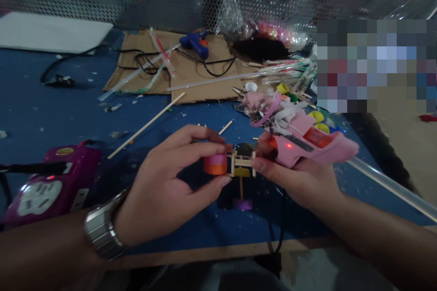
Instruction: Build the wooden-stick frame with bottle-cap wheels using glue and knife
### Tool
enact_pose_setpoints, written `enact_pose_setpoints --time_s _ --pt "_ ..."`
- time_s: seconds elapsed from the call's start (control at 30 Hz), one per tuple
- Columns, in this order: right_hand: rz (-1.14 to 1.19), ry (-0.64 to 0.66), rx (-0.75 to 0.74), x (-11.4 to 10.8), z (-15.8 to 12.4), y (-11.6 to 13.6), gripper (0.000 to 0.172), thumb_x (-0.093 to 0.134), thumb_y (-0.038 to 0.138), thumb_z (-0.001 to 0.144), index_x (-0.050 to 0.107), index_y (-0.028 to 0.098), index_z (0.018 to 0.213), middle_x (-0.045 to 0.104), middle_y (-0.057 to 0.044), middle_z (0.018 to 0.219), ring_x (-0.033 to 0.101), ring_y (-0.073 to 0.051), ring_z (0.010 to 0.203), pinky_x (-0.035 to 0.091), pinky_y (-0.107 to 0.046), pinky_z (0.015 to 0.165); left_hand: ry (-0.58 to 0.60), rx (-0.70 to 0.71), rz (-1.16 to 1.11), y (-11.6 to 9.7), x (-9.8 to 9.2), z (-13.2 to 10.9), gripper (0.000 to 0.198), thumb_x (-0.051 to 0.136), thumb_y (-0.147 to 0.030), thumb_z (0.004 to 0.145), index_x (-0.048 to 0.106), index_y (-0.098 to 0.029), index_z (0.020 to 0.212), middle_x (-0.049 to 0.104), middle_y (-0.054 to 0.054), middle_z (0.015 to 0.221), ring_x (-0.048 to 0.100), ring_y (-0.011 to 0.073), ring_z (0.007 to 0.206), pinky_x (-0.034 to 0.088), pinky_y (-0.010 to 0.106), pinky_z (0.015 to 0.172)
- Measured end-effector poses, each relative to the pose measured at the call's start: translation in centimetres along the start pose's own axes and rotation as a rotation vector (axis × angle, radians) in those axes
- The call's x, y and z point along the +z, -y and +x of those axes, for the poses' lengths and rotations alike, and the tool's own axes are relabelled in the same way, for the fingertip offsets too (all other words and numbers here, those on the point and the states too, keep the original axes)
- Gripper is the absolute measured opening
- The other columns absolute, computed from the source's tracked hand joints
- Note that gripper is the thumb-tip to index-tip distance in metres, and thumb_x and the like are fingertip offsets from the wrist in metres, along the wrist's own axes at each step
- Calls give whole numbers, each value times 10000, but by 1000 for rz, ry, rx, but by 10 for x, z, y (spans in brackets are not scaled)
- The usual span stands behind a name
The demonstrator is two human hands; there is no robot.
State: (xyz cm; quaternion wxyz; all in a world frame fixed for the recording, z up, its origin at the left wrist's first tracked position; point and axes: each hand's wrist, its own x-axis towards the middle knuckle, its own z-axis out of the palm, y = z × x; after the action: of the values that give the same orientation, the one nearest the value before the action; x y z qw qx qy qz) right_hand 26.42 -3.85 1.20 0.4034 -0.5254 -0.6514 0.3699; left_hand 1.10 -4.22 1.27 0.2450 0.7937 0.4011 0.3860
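Observation:
My left hand (174, 182) wears a metal wristwatch (105, 227). Its fingers and thumb close around an orange-and-pink bottle cap (215, 164) at one end of a small wooden-stick frame (243, 162). With thumb and fingertips, my right hand (297, 177) pinches the frame's other end. The same hand also carries a pink glue gun (327, 150), red light lit, whose nozzle is hidden. Below the frame are a yellow cap (241, 172) and a purple cap (242, 203), joined by a stick; whether they are attached to the frame I cannot tell.
A blue glue gun (196, 44) and clear glue sticks lie on cardboard (205, 77) at the back. Loose wooden sticks lie on the blue table (85, 118). A purple power strip (48, 186) stands at the left. Caps, including a yellow one (282, 88), and scraps crowd the right.

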Motion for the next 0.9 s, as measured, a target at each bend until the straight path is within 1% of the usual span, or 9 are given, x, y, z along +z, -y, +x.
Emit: enact_pose_setpoints --time_s 0.07,0.17,0.27,0.33,0.5,0.67,0.77,0.9 --pt "5 -8 -2 0 0 0 103 883 443 817 831 361 781 847 47 927 821 -245 924 693 -385 880 1 -2 10 0 0 0 265 835 -216 915 787 -245 1174 776 60 1241 772 230 1111 660 369 1000" --pt "-31 -13 -19 -1 0 -1 124 883 473 817 833 364 782 850 37 958 823 -276 959 690 -446 939 -3 3 3 0 0 0 270 841 -230 918 784 -250 1181 770 54 1248 770 225 1106 657 369 1004" --pt "-45 -6 -27 -1 0 0 143 882 490 816 834 362 774 853 20 962 824 -300 966 692 -476 946 -1 2 -17 2 1 0 277 840 -233 927 775 -252 1196 760 49 1262 763 213 1121 648 360 1013" --pt "-33 -12 -14 0 0 0 128 883 475 812 832 366 771 852 29 951 825 -291 957 694 -461 933 1 6 -18 3 2 0 280 840 -228 929 772 -249 1199 758 47 1265 759 205 1127 644 350 1013" --pt "11 -22 14 1 0 2 80 892 418 796 829 374 773 850 68 938 827 -232 927 696 -368 888 0 13 -6 2 1 -1 272 843 -225 927 777 -239 1191 762 41 1259 761 193 1121 641 337 1020" --pt "-13 -14 16 0 0 3 98 865 429 806 820 361 751 853 49 927 832 -259 939 703 -412 910 -2 6 -8 3 0 -1 273 846 -243 924 780 -246 1188 763 47 1254 764 211 1121 650 358 1004" --pt "12 1 13 0 -1 2 78 866 413 810 821 365 768 848 53 922 829 -246 927 704 -389 886 -6 10 -13 3 1 -1 279 844 -249 923 776 -257 1193 763 46 1252 767 219 1113 657 373 995" --pt "9 -6 14 0 -1 1 87 880 443 813 830 376 787 849 59 942 827 -234 932 703 -366 882 -5 6 -13 2 2 -1 289 851 -247 919 774 -268 1196 762 36 1253 765 214 1116 655 373 1007"
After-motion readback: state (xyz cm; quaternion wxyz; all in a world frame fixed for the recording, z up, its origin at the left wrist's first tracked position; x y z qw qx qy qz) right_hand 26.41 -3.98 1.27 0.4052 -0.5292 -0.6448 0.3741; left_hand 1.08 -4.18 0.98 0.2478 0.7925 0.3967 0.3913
